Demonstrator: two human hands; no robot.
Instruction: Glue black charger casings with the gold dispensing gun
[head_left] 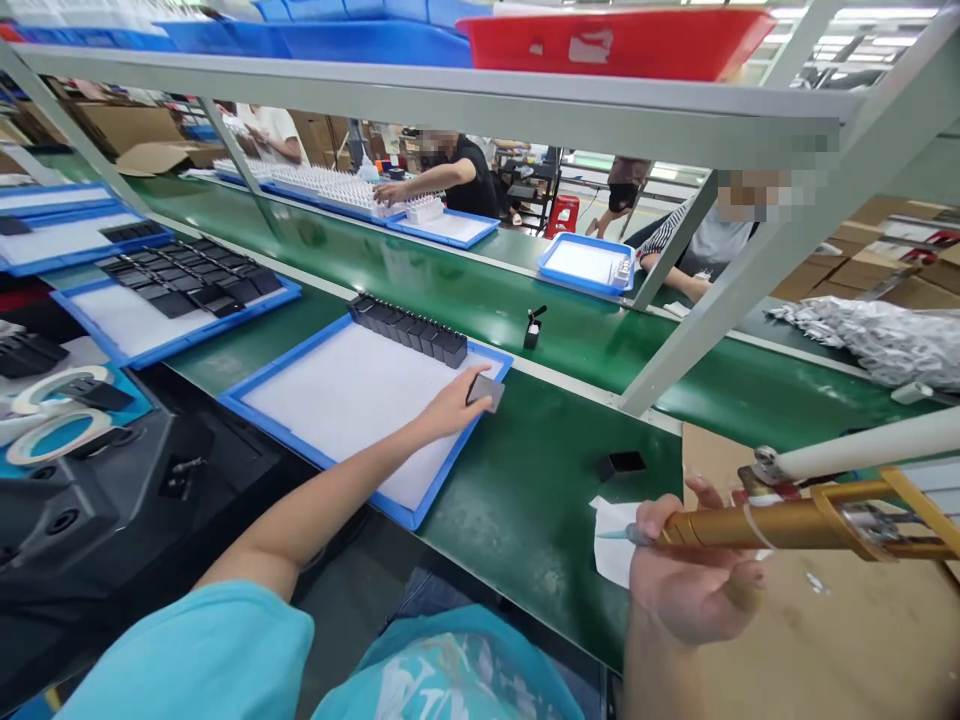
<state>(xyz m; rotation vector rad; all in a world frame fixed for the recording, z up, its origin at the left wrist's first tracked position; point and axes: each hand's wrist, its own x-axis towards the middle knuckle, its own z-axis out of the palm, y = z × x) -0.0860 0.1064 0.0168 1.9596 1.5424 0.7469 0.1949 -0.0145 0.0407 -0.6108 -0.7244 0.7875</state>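
My left hand [455, 402] is closed on a small dark box [486, 391], over the right edge of a blue tray [445, 470] with a white liner. A row of black boxes [409, 330] lines the tray's far side. On the right, my right hand [694, 570] wraps round a gold dispensing gun [750, 530] whose pale pointed nozzle [616, 534] points left above a white paper [611, 562]. Behind the nozzle, an open black box [622, 465] lies on the green bench [525, 500].
Left stands another tray [142, 352] of black boxes, with tape rolls [58, 436] nearer. One small black item [532, 330] stands on the green belt [450, 290]. A slanted grey post [712, 310] rises at right beside cardboard [817, 640]. Co-workers sit across.
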